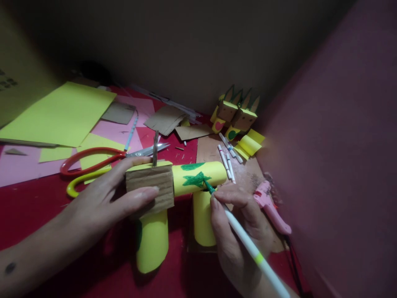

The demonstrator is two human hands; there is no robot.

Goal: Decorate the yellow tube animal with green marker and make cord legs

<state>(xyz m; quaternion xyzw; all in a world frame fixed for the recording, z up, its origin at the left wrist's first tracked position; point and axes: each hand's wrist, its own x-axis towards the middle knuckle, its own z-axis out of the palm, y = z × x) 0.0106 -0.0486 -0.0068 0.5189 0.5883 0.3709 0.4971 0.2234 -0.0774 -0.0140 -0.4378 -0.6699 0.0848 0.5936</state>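
Observation:
My left hand (124, 190) grips a brown cardboard box piece (151, 188) of a paper craft, its thumb across the front face. Yellow paper tubes run from that piece: one (182, 180) points right, another (152, 244) points down. A green star (196, 180) and a green patch are coloured on the right-pointing tube. In my right hand (242, 227) is a green felt-tip marker (248, 244) with a white barrel, its tip touching the star's right side. A further yellow tube (203, 219) stands behind, partly hidden by my right hand.
Scissors (136, 154) with red and yellow handles lie beside my left hand. Yellow paper (62, 114) and cardboard scraps (166, 119) spread behind. Several marker caps or pens (228, 159), two decorated cardboard figures (235, 114) and a pink glue gun (271, 205) are on the right.

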